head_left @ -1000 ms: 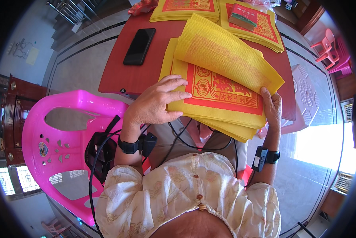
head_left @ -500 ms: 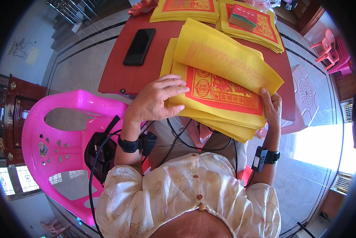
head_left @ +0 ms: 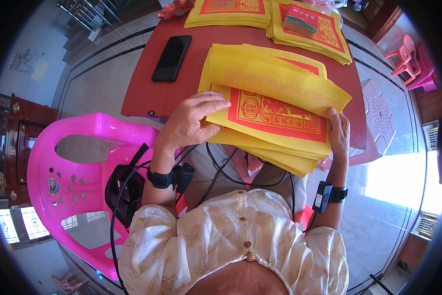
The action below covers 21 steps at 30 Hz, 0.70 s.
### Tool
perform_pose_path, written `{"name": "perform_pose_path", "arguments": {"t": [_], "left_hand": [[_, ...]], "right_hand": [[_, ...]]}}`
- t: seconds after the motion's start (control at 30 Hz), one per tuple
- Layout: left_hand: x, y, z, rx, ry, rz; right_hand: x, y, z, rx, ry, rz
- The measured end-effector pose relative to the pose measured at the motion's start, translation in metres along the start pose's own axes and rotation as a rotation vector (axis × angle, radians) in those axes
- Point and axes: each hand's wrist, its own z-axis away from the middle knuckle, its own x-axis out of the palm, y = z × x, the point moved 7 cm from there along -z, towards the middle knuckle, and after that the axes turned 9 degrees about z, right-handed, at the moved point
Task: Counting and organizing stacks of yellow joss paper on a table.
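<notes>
A stack of yellow paper sheets [head_left: 269, 146] with red printed panels lies at the table's near edge, overhanging my lap. Its upper layer is folded back as a curved yellow flap [head_left: 275, 73], exposing a red print below. My right hand [head_left: 339, 130] pinches the flap's right corner, thumb on top. My left hand [head_left: 191, 120] is at the stack's left edge, fingertips resting on the paper, thumb apart from them and lower. A black phone [head_left: 170, 58] lies left of the stack.
The red table [head_left: 139, 93] holds two further yellow stacks [head_left: 226, 19] at the back, one topped by a red-and-green booklet [head_left: 300, 19]. A pink chair [head_left: 53, 147] with a black bag and cables is at my left; a pale plastic stool [head_left: 378, 118] stands right of the table.
The lifted yellow flap has dropped toward me, its far left corner now lower. My left hand's fingers have drawn slightly closer together and shifted a little leftward.
</notes>
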Motion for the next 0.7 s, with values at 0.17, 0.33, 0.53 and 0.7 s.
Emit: {"name": "perform_pose_path", "arguments": {"t": [0.17, 0.33, 0.53, 0.7], "left_hand": [[-0.003, -0.002, 0.001, -0.003, 0.025, 0.032], [-0.009, 0.001, 0.001, 0.033, 0.077, 0.009], [-0.013, 0.0, 0.001, 0.044, 0.185, 0.028], [-0.014, 0.003, 0.0, 0.029, 0.247, -0.002]], "right_hand": [[-0.002, 0.002, 0.001, 0.032, 0.008, 0.052], [-0.002, 0.004, 0.001, 0.075, -0.002, 0.035], [-0.005, 0.009, -0.001, 0.068, -0.004, 0.048], [-0.002, 0.01, 0.0, 0.102, -0.027, -0.147]]}}
